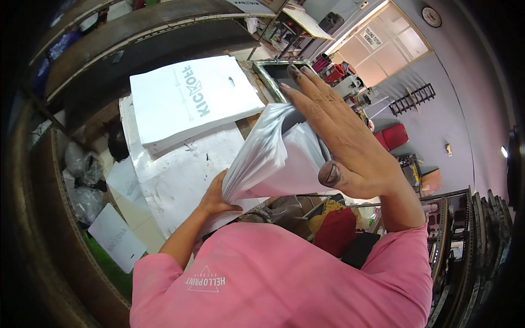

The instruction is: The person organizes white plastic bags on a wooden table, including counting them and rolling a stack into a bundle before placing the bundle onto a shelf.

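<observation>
White sheaf (pixel 252 158) at the counter (pixel 186 183).
Left hand (pixel 215 198) clasps it, right hand (pixel 350 142) spread open; printed stack (pixel 180 106) piled, sheaf seemingly not yet laid.

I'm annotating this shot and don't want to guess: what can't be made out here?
All in the head view:
- Left hand: most fingers, hidden behind the stack of white plastic bags.
- Right hand: its palm, hidden by the hand itself, so its contact with the stack is unclear.
- Stack's far side: turned away, so any print there is hidden.
- Wall clock: too small to read the time.
</observation>
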Motion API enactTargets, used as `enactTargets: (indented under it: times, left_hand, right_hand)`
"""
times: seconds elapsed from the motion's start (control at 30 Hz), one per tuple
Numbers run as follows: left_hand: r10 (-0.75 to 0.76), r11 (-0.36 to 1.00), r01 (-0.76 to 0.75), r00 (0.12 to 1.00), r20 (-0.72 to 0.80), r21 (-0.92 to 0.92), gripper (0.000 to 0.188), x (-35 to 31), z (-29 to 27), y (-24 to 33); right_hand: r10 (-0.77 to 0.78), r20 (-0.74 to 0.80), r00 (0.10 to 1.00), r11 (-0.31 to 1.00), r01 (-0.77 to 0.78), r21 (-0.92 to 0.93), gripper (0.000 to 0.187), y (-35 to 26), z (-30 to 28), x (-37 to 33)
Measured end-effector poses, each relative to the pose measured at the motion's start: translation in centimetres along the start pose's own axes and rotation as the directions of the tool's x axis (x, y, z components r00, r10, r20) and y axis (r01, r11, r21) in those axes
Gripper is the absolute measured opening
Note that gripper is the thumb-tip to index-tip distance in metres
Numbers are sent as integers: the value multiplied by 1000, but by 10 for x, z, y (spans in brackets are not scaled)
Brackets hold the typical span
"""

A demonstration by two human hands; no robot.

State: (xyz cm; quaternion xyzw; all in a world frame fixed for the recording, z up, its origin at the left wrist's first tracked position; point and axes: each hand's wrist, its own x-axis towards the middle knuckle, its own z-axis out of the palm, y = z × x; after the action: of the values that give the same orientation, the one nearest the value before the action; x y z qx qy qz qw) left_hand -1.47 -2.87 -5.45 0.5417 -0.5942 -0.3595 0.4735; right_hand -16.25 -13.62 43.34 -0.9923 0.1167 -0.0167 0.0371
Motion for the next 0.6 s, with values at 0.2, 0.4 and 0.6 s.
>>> enactTargets:
  times: [0.2,0.4,0.6]
  left_hand:
    - [123,981,-76,956,-267,179,140,-1,12,65]
    - [346,921,-383,889,-301,-70,140,49,-30,176]
    - [401,902,-430,828,-391,15,132,52,-34,194]
  right_hand:
    - [-21,-23,1000,1000,21,7,119,11,0,-9]
    - [-55,-134,989,998,54,-11,122,5,-19,-8]
    - [-39,-173,984,999,43,18,114,8,-16,-10]
